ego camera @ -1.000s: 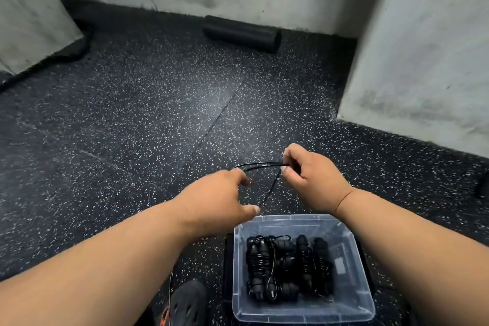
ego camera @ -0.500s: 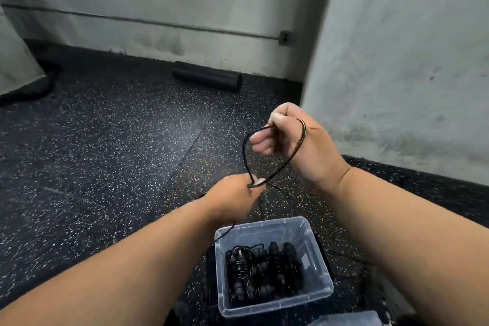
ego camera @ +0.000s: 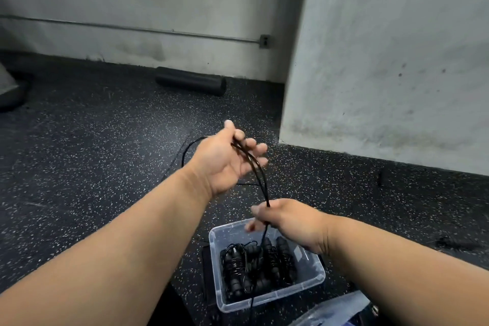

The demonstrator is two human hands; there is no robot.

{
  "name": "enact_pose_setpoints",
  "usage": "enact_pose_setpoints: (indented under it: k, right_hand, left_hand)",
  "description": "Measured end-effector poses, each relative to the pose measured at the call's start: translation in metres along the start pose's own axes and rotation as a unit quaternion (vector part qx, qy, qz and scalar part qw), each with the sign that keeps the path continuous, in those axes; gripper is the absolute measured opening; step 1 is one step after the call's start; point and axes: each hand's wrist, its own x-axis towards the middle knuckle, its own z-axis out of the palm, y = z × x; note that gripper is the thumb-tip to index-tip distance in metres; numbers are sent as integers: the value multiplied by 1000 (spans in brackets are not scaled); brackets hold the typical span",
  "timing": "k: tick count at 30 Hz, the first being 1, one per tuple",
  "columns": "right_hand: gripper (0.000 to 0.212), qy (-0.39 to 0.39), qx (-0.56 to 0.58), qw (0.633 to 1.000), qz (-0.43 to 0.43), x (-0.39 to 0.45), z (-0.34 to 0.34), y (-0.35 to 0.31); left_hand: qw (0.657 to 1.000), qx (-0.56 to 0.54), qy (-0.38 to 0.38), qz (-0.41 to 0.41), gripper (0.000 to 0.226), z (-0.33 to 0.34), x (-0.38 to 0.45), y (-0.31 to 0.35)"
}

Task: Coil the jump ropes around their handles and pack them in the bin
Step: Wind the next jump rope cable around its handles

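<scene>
Right hand (ego camera: 287, 217) curled in a tight grip round the black jump rope (ego camera: 260, 178), just above the far edge of the bin (ego camera: 316, 276). Left hand (ego camera: 227, 164) higher and farther away, palm turned up, thumb pressed over two strands of the same rope, other fingers spread loose and partly bent. Between the two hands, a curved double length of rope, arching from the left hand down to the right. Below the right fist, one thin strand dropping straight down over the bin and past its near wall. Behind the left hand, more rope looping out to the left and lying on the floor (ego camera: 92, 145). In the clear plastic bin, near and a bit right of the middle, several coiled ropes (ego camera: 238, 267) already wound round their black handles, packed side by side. Under the bin, a dark flat thing, hard to tell what. Dark rubber floor with white specks all around. Far away by the back wall, a black foam roller (ego camera: 191, 84) lying on its side. On that wall, a thin pipe running to a small grey outlet box (ego camera: 265, 41). At the right, a big pale concrete wall (ego camera: 383, 61). In the near right corner, a bit of something clear and bluish (ego camera: 341, 311), too blurry to name.
</scene>
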Motion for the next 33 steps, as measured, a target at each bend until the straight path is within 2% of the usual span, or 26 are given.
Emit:
enact_pose_setpoints:
  k: [3,5,7,9,10,12,13,15,16,17,18,19,21,23,24,26,28,30,33]
  right_hand:
    - [48,71,-54,996,-15,2,-20,-1]
    - [46,107,16,993,-48,4,-33,1]
    - [44,118,145,979,-76,7,-40,-6]
    - [44,129,258,952,-105,11,-42,-22]
    - [45,141,290,939,-116,13,-42,-31]
    - [45,140,337,923,-123,15,-42,-48]
    - [44,128,357,917,-121,14,-40,-56]
    - [45,98,381,911,-126,11,-37,-67]
    - [45,83,396,905,-134,10,-36,-70]
    - [44,76,409,898,-145,9,-34,-73]
    - [43,80,415,893,-154,8,-35,-75]
    - [40,98,405,895,-160,7,-37,-75]
    - [39,153,349,910,-163,6,-45,-68]
    - [39,169,301,926,-156,5,-53,-51]
    - [43,143,292,934,-149,4,-53,-42]
    - [49,42,278,949,-142,3,-45,-21]
    - [45,-36,230,967,-104,4,-28,-4]
    - [46,-61,193,978,-42,6,-12,8]
    - [32,-85,201,976,6,8,7,20]
  left_hand:
    - [992,-33,112,53,43,-24,6,22]
    - [990,18,132,54,42,-40,9,27]
    - [984,169,56,16,60,-46,9,20]
    - [933,350,-71,-33,75,-40,4,1]
    - [903,405,-132,-58,78,-36,0,-12]
    - [861,447,-225,-95,77,-24,-7,-42]
    - [839,479,-242,-86,72,-20,-9,-59]
    - [789,573,-222,-9,50,-17,-8,-86]
    - [771,601,-209,8,35,-16,-8,-94]
    - [767,609,-203,6,32,-14,-8,-97]
    - [771,603,-203,-3,44,-13,-7,-97]
    - [791,577,-204,-19,53,-11,-6,-95]
    - [853,487,-185,-36,55,-5,-2,-84]
    - [910,389,-142,-15,57,-1,5,-66]
    - [933,340,-122,1,58,1,6,-55]
    - [964,248,-89,27,56,4,10,-36]
    - [980,186,-59,45,55,5,14,-18]
    - [986,156,-15,61,56,3,19,-4]
    - [990,105,56,78,55,-4,25,4]
